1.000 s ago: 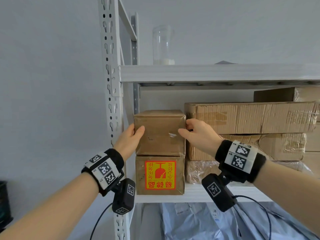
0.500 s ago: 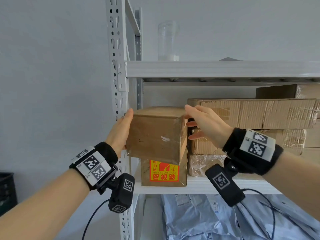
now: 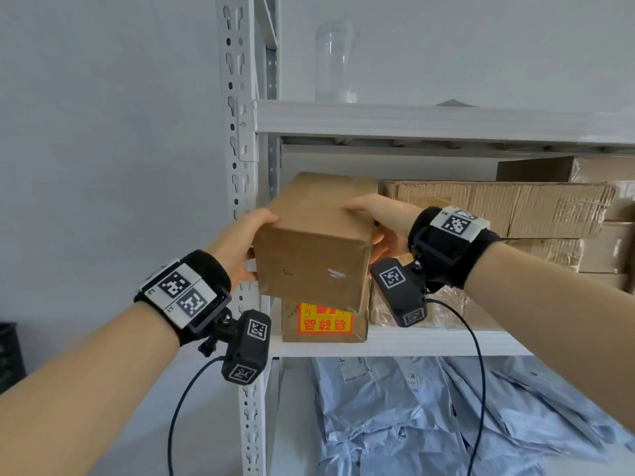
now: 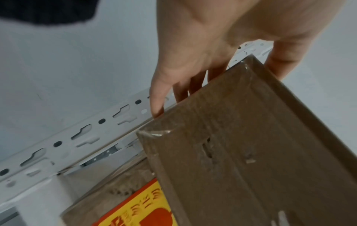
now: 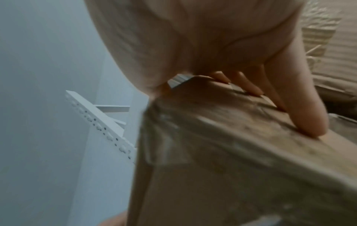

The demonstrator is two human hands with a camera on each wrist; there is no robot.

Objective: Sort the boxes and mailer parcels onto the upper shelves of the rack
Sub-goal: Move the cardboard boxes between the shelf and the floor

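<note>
The left hand (image 3: 240, 242) has its fingers (image 4: 158, 97) laid nearly straight along one side of the plain brown box (image 3: 314, 249), while the right hand (image 3: 381, 221) clamps the far side, thumb over the top edge and fingers (image 5: 301, 110) curled against the cardboard. The box hangs tilted just above the box with the red-and-yellow label (image 3: 324, 321), at the left end of the middle shelf (image 3: 429, 341). Other cartons (image 3: 498, 207) are stacked there already. Blue mailer parcels (image 3: 429, 417) lie heaped on the shelf below, so I judge much sorting remains. Only the left wrist view shows the gap beneath the box; only the head view shows the parcels.
</note>
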